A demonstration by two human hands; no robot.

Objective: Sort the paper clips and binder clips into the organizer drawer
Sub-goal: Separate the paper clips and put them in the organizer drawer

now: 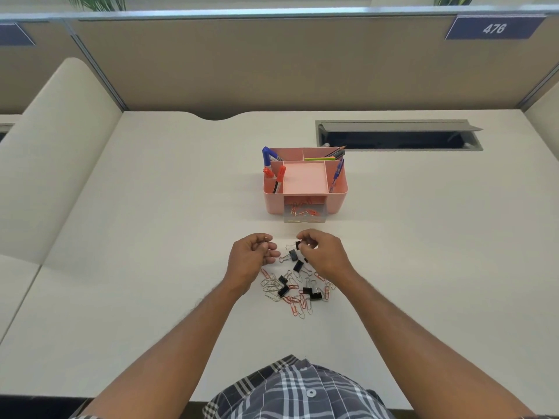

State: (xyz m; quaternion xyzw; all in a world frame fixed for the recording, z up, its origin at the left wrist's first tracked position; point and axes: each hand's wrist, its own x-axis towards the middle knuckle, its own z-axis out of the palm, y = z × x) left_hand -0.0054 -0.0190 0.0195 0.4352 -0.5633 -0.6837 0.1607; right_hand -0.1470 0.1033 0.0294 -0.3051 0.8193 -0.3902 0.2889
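Both hands hover over the pale surface (151,237), just in front of the pink organizer (305,179). The left hand (251,257) has its fingers curled, pinching a small paper clip (268,237) at the tips. The right hand (320,252) has its fingers bent round a black binder clip (298,245) — gripped at the fingertips. Below the hands lies a mixed pile of clips (298,290), silver and red paper clips tangled with black binder clips. The organizer's clear drawer (305,213) stands pulled out at the front, with red paper clips inside. Markers (273,173) and pens stand in the side compartments.
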